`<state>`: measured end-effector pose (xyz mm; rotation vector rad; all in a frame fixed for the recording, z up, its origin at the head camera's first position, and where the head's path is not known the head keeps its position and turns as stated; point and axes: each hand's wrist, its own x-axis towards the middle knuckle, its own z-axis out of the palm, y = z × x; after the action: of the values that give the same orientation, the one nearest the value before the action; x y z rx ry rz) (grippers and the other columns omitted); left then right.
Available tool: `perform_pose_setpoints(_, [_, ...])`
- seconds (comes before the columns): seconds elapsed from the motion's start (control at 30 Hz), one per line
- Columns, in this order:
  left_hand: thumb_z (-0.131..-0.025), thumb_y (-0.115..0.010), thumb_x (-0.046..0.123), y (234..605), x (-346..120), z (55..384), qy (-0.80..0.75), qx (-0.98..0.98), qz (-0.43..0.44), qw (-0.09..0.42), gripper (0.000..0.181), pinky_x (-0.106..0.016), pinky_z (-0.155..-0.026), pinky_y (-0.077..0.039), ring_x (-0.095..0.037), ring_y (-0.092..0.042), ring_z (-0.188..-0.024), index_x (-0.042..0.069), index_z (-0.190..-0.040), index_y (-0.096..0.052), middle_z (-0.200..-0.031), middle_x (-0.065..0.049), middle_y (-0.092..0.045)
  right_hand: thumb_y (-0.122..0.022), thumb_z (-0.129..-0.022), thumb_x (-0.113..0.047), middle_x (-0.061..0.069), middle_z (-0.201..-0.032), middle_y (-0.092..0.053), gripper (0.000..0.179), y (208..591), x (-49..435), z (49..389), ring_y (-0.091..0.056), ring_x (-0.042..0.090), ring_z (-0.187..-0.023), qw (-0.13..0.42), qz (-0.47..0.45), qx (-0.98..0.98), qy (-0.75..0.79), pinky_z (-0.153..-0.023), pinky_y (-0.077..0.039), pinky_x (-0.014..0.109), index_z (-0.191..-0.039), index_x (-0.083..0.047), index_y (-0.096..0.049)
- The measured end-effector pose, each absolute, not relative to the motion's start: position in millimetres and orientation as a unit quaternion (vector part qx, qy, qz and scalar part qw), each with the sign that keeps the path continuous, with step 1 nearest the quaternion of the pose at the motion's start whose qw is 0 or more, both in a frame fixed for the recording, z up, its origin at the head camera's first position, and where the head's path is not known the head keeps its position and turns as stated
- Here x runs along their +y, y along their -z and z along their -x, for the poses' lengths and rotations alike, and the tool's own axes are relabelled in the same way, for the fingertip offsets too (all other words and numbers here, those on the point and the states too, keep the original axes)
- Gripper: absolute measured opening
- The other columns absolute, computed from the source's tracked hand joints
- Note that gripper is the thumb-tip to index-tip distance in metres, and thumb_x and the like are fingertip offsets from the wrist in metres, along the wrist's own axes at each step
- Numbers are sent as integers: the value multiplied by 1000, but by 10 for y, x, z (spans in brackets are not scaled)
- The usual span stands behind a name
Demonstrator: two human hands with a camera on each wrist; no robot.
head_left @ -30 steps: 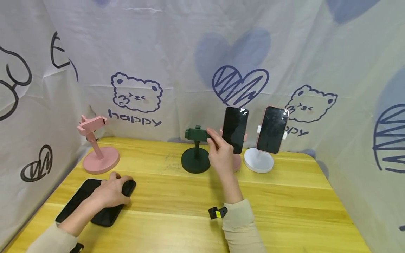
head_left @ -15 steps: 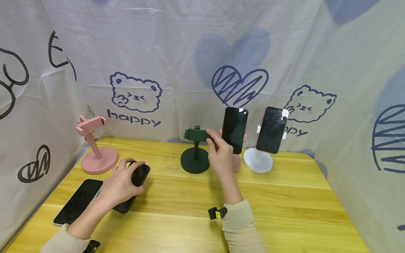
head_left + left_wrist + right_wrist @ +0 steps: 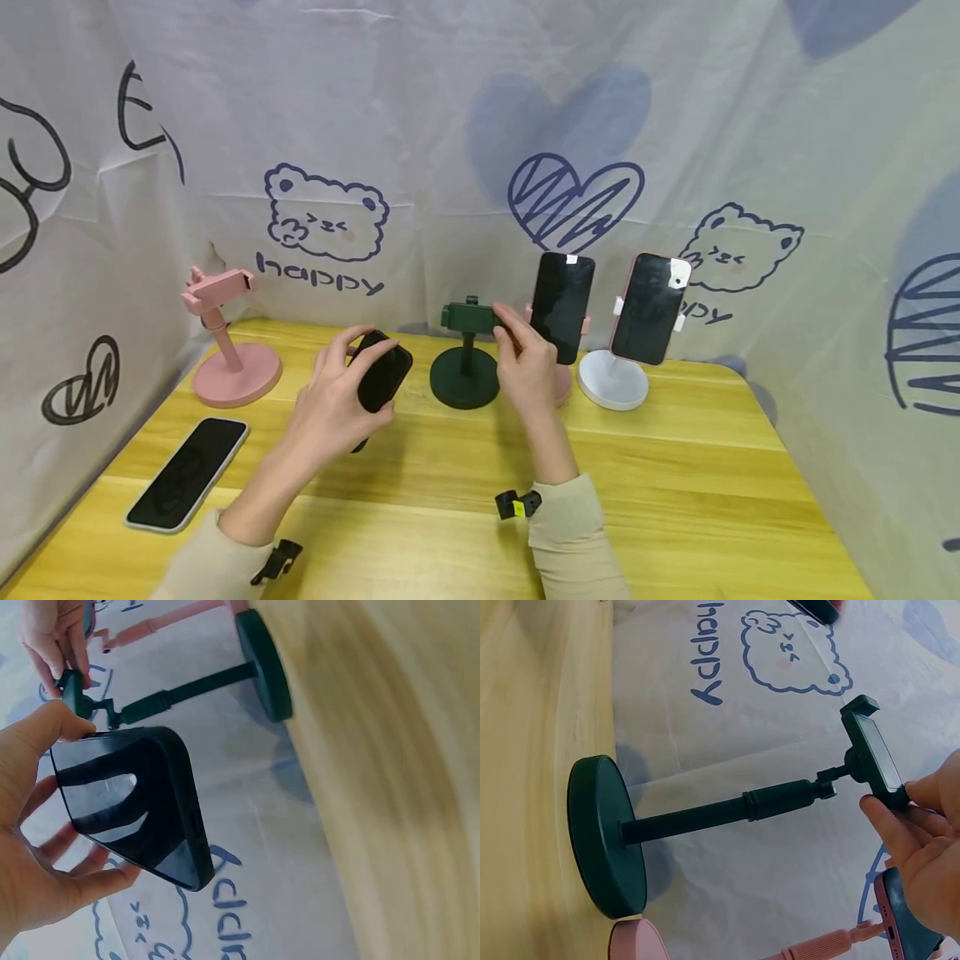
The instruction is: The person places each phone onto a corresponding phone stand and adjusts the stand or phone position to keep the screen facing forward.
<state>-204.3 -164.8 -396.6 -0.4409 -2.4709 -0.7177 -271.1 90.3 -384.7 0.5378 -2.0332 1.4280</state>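
Observation:
My left hand (image 3: 328,404) grips a black phone (image 3: 384,375) by its two long edges, thumb on one side and fingers on the other. In the left wrist view the phone (image 3: 176,802) hangs tilted above the table, its dark screen reflecting the fingers. Just right of it stands a dark green phone stand (image 3: 465,379) with a round base and an unoccupied clamp. My right hand (image 3: 527,367) pinches the right end of that clamp; the right wrist view shows the thumb and fingertips at the end of the clamp (image 3: 877,754).
A second phone (image 3: 187,475) with a pale edge lies on the wooden table (image 3: 675,500) at left. Behind it is a pink stand (image 3: 236,375) without a phone. Right of the green stand, a pink stand holds a phone (image 3: 562,308) and a white stand (image 3: 612,382) holds another (image 3: 651,308).
My left hand has lifted the black phone off the table at left and carried it right and back, close to the green stand. The right hand has stayed on the clamp.

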Motion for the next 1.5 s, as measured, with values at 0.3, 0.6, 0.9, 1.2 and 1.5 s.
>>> perform_pose_setpoints(0.3, [-70, -91, 11, 3797, -1301, 2200, 275, -875, 214, 335, 88, -58, -66, -61, -41, -47, -129, 23, -148, -54, -158, -9, -39, -62, -104, -4, 11, -145, -62, 39, 3814, 913, 2664, -63, 27, -129, 256, -199, -774, -544, -99, -56, 38, -143, -5, -63])
perform_pose_setpoints(0.6, [-72, -90, 12, 3652, -1004, 2304, 290, -834, 254, 394, 95, -56, -78, -61, -39, -49, -131, 13, -156, -45, -158, -9, -45, -62, -104, -6, 15, -139, -66, 32, 3749, 889, 2615, -62, 28, -131, 335, -228, -746, -529, -108, -50, 36, -135, 2, -67])
perform_pose_setpoints(0.9, [-74, -86, 12, 3619, -852, 2301, 289, -810, 273, 431, 91, -48, -75, -63, -35, -53, -127, 10, -155, -44, -158, -8, -49, -69, -101, -9, 16, -118, -74, 29, 3614, 889, 2445, -73, 28, -104, 266, -249, -708, -606, -90, -60, 27, -128, 1, -71])
perform_pose_setpoints(1.2, [-75, -88, 10, 3631, -757, 2276, 276, -809, 287, 432, 90, -47, -77, -63, -35, -53, -127, 10, -155, -46, -159, -9, -46, -76, -93, 0, 22, -111, -75, 30, 3571, 880, 2386, -76, 29, -95, 235, -201, -694, -651, -81, -62, 27, -122, 7, -72])
perform_pose_setpoints(1.5, [-79, -94, 23, 3606, -781, 2246, 328, -814, 272, 394, 100, -48, -111, -49, -35, -45, -141, 9, -160, -37, -163, -13, -40, -78, -90, 3, 27, -103, -75, 27, 3524, 910, 2418, -75, 10, -80, 248, -168, -664, -685, -69, -63, 28, -116, 9, -73])
